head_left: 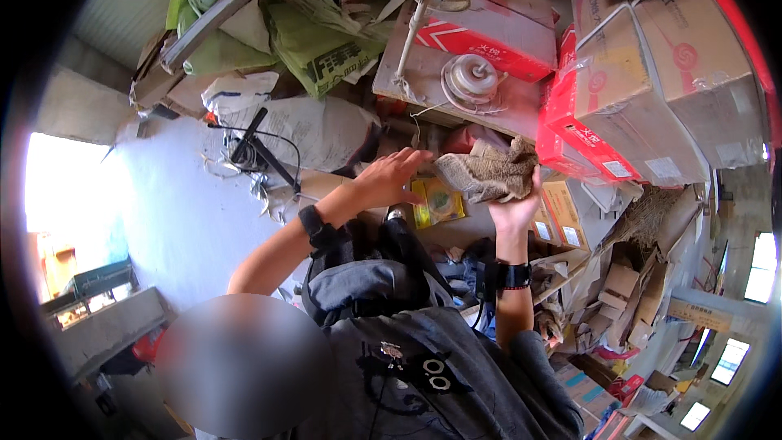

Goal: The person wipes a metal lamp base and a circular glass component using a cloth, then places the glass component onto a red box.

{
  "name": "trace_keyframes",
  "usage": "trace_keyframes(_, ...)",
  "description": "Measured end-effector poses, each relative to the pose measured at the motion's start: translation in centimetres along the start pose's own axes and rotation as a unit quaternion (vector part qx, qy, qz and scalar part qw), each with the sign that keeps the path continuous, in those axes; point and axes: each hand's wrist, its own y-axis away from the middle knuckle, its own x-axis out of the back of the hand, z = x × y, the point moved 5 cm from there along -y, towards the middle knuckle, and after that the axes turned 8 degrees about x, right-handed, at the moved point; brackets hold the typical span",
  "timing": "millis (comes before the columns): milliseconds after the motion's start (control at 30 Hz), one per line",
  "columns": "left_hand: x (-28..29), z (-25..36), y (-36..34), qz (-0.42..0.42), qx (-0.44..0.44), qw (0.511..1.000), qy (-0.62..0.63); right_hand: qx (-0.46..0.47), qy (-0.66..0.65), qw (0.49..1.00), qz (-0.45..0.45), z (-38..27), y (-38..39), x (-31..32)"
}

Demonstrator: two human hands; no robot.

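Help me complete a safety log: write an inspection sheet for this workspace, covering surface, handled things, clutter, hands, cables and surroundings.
Surface: a wooden board bears a white round part; a red-fronted box sits just beyond.
Handled things: a brown cloth, bunched up.
Clutter: green sacks left of the board; a yellow packet below the cloth in view; loose cartons at lower right.
Hands: right hand grips the cloth; left hand is open beside it, contact unclear.
Cables: a black cord curves near black rods; its ends cannot be traced.
Surroundings: strapped cartons at right; a bright opening at far left.
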Motion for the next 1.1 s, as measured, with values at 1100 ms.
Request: trace_keyframes(1100, 6.9, -5.2, 1.6, -0.085, 0.110, 0.937, 0.322, 0.119, 0.531, 0.839, 0.025, 7.6, 3.9, -2.8)
